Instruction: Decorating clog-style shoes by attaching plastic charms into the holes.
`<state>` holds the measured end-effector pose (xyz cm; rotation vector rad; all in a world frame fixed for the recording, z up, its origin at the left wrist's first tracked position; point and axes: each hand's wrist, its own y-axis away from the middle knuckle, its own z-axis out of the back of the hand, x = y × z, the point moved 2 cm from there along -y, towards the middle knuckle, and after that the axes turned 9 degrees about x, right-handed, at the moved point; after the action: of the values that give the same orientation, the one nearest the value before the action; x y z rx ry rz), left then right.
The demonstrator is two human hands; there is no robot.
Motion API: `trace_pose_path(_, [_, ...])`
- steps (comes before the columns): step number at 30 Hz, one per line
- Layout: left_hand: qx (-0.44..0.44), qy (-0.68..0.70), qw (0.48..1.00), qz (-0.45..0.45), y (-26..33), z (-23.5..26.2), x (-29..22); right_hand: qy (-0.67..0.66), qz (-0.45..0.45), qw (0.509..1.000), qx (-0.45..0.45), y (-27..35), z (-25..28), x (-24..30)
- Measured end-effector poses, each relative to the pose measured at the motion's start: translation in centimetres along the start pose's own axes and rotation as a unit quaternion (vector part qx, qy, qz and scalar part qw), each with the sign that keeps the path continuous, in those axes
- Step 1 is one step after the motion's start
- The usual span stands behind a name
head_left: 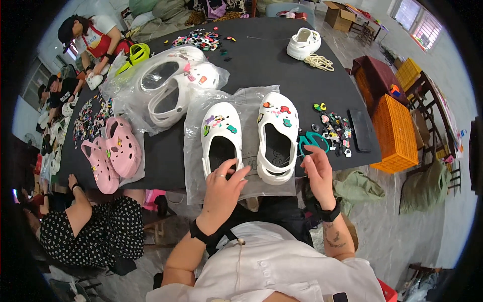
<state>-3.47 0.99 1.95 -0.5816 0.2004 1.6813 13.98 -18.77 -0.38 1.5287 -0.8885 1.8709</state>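
Two white clogs lie side by side with toes pointing away from me, bright charms on both uppers. The left white clog (pixel 222 123) has my left hand (pixel 221 189) at its heel, the bent fingers and thumb about its rim. That hand covers most of the heel. To the right, the second white clog (pixel 278 133) is untouched. My right hand (pixel 319 173) is raised beside it, fingers loosely bent and apart, holding nothing. Just beyond those fingers lie teal-handled scissors (pixel 314 142). A clear plastic bag (pixel 193 173) is spread under both clogs.
Pink clogs (pixel 125 148) and bagged white clogs (pixel 168 90) sit left. Loose charms (pixel 336 131) lie beside a black phone-like slab (pixel 359 130). A white shoe (pixel 304 44) and cord (pixel 319 62) are far right. An orange crate (pixel 395 133) stands off the table. People work at left.
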Motion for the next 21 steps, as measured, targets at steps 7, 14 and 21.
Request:
trace_pose_path(7, [0.02, 0.197, 0.976, 0.089, -2.8, 3.7, 2.4, 0.054, 0.003, 0.996, 0.065, -1.7, -3.3, 0.3])
trace_pose_path(14, [0.184, 0.225, 0.948, 0.128, -10.8, 0.9, 3.5, -0.009, 0.068, 0.998, -0.016, 1.3, -3.9, -4.2])
trace_pose_path(21, [0.283, 0.189, 0.927, 0.155, -12.9, 1.2, 1.5, 0.232, 0.105, 0.962, 0.102, 1.7, -4.5, -3.7])
